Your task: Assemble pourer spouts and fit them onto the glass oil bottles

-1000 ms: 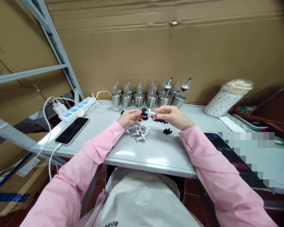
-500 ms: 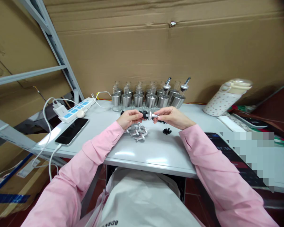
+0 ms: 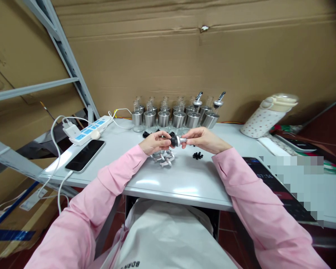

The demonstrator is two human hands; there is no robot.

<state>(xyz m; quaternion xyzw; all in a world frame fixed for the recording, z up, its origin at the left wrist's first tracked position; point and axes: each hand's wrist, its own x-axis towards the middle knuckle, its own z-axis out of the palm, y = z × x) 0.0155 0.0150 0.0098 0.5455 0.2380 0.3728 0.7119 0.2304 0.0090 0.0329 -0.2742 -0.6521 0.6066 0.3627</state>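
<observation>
My left hand (image 3: 156, 142) pinches a ribbed black stopper (image 3: 174, 141) over the middle of the table. Directly opposite, my right hand (image 3: 204, 139) grips the narrow end of a silver pour spout (image 3: 182, 141). The stopper sits against the spout's round collar, so the two parts lie in one line between my fingertips. Below my left hand is a pile of silver spout pieces (image 3: 165, 158). Small black pieces (image 3: 197, 155) lie in a cluster under my right hand, and more black stoppers (image 3: 146, 134) are partly hidden behind my left hand.
Two rows of glass bottles with metal sleeves (image 3: 164, 119) stand at the back; two carry pour spouts (image 3: 218, 100). A power strip (image 3: 91, 130) and phone (image 3: 85, 155) lie left. Right are a dotted drinking bottle (image 3: 264, 117) and a tablet-like screen (image 3: 274, 186).
The black stopper has come up against the spout's collar, where some of the shaft showed between them before. My left hand has shifted slightly right; my right hand is nearly still.
</observation>
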